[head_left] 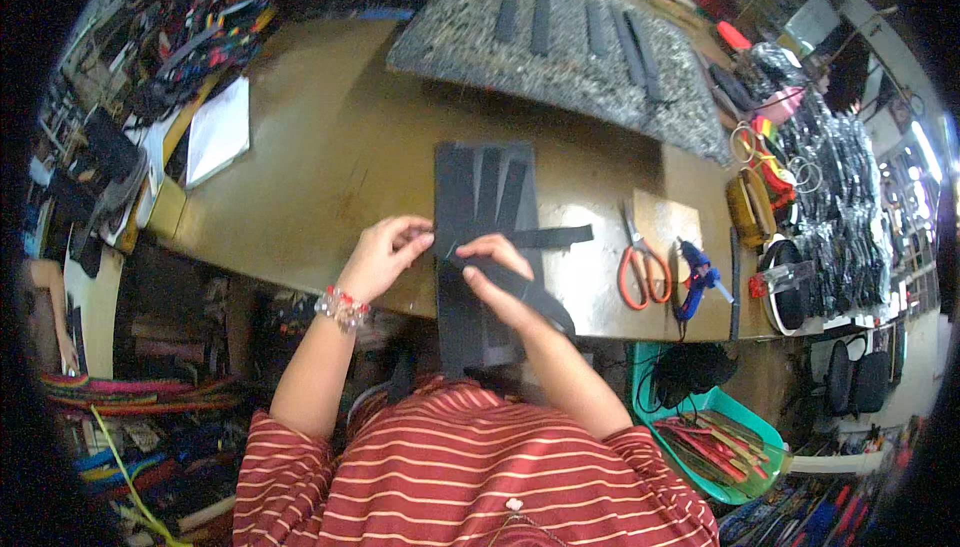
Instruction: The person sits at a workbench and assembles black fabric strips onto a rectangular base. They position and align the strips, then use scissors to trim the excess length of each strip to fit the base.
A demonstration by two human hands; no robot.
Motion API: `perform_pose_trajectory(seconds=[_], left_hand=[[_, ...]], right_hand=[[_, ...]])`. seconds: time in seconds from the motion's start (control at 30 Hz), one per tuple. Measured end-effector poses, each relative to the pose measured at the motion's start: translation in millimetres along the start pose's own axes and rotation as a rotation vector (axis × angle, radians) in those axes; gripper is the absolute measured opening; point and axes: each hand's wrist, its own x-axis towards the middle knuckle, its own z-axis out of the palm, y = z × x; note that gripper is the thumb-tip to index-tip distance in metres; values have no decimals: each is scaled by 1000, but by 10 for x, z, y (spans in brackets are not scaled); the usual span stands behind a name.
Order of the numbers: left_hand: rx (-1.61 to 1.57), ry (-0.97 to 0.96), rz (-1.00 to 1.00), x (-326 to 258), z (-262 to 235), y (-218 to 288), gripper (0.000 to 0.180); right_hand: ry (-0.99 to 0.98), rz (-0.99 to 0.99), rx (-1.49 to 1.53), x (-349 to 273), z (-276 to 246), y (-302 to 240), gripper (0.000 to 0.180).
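A long black fabric panel (455, 182) lies on the table and hangs over its near edge in front of me. Several narrow black strips (512, 187) fan out on its upper part, and another black strip (555, 237) sticks out to the right. My left hand (385, 255), with a beaded bracelet, is at the panel's left edge, thumb and forefinger pinched together; what is between them is hidden. Over the panel, my right hand (503, 277) curls its fingers round a black strap (548, 309) that trails to the lower right. A small pale spot shows by its forefinger.
Orange-handled scissors (643, 272) and a blue glue gun (695, 282) lie to the right. A speckled slab (450, 37) with several black strips is at the far side. White paper (218, 132) lies left. Below the table's right edge stands a green bin (735, 482).
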Motion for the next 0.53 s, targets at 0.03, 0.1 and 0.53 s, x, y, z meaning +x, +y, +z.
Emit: perform_pose_trajectory(seconds=[0.03, 0.1, 0.53], left_hand=[[-40, -20, -19, 24, 33, -1, 32], [-57, 16, -40, 74, 77, -11, 33], [-335, 158, -135, 120, 48, -260, 17]], right_hand=[[9, 9, -22, 0, 9, -22, 24], [-1, 82, -36, 3, 14, -70, 26], [523, 475, 899, -313, -1288, 144, 41]])
